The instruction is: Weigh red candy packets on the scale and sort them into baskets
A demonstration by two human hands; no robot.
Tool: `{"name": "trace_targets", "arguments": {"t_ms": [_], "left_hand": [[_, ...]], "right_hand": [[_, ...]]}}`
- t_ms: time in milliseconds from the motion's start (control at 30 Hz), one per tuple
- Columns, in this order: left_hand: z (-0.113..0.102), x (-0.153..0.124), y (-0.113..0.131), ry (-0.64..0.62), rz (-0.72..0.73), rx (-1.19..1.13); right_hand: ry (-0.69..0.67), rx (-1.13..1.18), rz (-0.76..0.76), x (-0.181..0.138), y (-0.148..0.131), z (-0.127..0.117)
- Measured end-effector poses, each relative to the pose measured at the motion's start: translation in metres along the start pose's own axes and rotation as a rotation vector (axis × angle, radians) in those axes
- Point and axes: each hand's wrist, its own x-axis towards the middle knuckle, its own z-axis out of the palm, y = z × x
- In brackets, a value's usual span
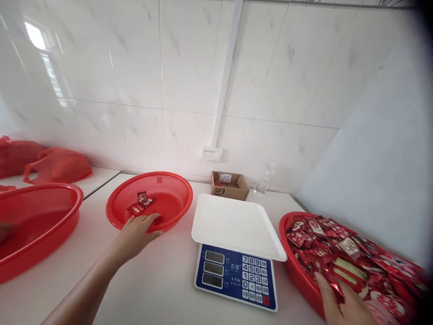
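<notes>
My left hand (138, 232) rests on the near rim of a round red mesh basket (176, 189), fingers stretched and holding nothing. A few small red packets (141, 203) lie inside that basket, just beyond my fingers. My right hand (341, 302) lies at the lower right in a red basket (294, 271) heaped with several red snack packets (338, 253), its fingers on the pile; what they hold is hidden. A blue electronic scale (237, 273) with an empty white tray (233, 223) stands between the two baskets.
A larger red basket (50, 198) sits at the far left, with red plastic bags (57, 164) behind it. A small open cardboard box (230, 185) and a clear plastic bottle (264, 182) stand against the tiled wall, below a wall socket (212, 154).
</notes>
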Motion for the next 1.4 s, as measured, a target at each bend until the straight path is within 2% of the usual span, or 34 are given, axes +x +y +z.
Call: {"name": "trace_targets", "arguments": {"t_ms": [100, 167, 267, 333, 433, 567, 700, 767, 867, 933, 1033, 1133, 1267, 1400], "left_hand": [[0.02, 0.0, 0.019, 0.182, 0.113, -0.112], [0.039, 0.0, 0.036, 0.258, 0.228, -0.179], [0.07, -0.001, 0.063, 0.292, 0.409, -0.258], [0.086, -0.002, 0.078, 0.318, 0.517, -0.289], [0.099, 0.001, 0.09, 0.39, 0.627, -0.315], [0.104, 0.006, 0.087, 0.44, 0.626, -0.362], [0.111, 0.008, 0.074, 0.416, 0.558, -0.429], [0.115, 0.009, 0.069, 0.41, 0.538, -0.467], [0.121, 0.01, 0.066, 0.405, 0.521, -0.518], [0.123, 0.01, 0.065, 0.404, 0.531, -0.535], [0.123, 0.009, 0.065, 0.422, 0.573, -0.529], [0.121, 0.008, 0.066, 0.437, 0.597, -0.521], [0.119, 0.008, 0.065, 0.432, 0.591, -0.532], [0.123, 0.011, 0.062, 0.4, 0.54, -0.554]], "right_hand": [[0.039, 0.154, -0.035, 0.004, -0.036, -0.008], [-0.054, 0.229, -0.105, 0.009, -0.062, -0.005], [-0.224, 0.261, -0.19, 0.017, -0.096, 0.009], [-0.285, 0.242, -0.219, 0.023, -0.116, 0.02], [-0.328, 0.21, -0.267, 0.03, -0.139, 0.03], [-0.351, 0.262, -0.379, 0.034, -0.149, 0.027], [-0.34, 0.256, -0.403, 0.043, -0.125, 0.014], [-0.309, 0.188, -0.337, 0.054, -0.102, 0.002], [-0.309, 0.037, -0.161, 0.071, -0.06, -0.019], [-0.395, -0.084, -0.035, 0.078, -0.034, -0.031], [-0.628, -0.171, 0.053, 0.08, -0.005, -0.037], [-0.723, -0.139, 0.057, 0.076, 0.01, -0.027], [-0.723, -0.023, 0.08, 0.073, 0.017, -0.012], [-0.678, -0.025, 0.069, 0.076, 0.018, -0.012]]}}
